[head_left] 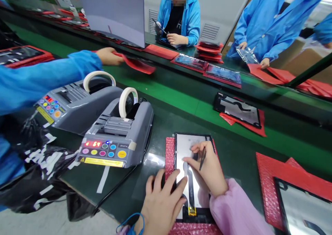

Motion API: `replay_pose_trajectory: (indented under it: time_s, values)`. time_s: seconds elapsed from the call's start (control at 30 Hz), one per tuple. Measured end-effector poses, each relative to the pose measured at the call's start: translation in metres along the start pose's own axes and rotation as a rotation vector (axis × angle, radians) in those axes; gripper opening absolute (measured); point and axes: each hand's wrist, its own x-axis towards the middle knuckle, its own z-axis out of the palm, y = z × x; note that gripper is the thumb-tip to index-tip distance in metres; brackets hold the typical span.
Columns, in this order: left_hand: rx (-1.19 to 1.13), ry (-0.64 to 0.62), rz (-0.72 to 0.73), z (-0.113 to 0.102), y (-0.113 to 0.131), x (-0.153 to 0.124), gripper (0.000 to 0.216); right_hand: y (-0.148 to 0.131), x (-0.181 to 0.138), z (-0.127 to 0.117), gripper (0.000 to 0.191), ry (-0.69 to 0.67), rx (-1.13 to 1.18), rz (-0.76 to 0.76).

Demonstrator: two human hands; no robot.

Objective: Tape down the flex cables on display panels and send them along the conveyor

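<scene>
A tablet screen panel (199,190) lies back side up on a red bubble-wrap pouch (169,152). Down its silver back runs a dark flex cable (191,188) with a yellow-edged connector end. My left hand (164,198) rests on the panel's left edge, fingers spread, fingertips beside the cable. Over the panel's upper part, my right hand (209,166) holds a thin dark pointed tool (203,158) among its curled fingers. Its thumb and finger are near a pale tape strip (185,168) at the cable's top; whether they touch the strip I cannot tell.
Two grey tape dispensers (116,134) with white tape rolls stand left. A tape strip (103,179) hangs from the nearer one. More panels lie on red pouches, right (308,207) and on the green conveyor (238,109). A co-worker's arm (77,69) reaches across; others work opposite.
</scene>
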Motion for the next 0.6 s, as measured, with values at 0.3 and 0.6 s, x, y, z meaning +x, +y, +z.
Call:
replay_pose_trajectory:
  time_s: [0.3,0.6]
  values:
    - [0.037,-0.013,-0.009,0.003,-0.002,0.001,0.05,-0.002,-0.001,-0.081,0.035,0.133,-0.398,0.293]
    - [0.069,0.021,0.021,0.012,-0.005,-0.001,0.055,0.0,-0.016,-0.067,0.064,0.062,0.053,0.291]
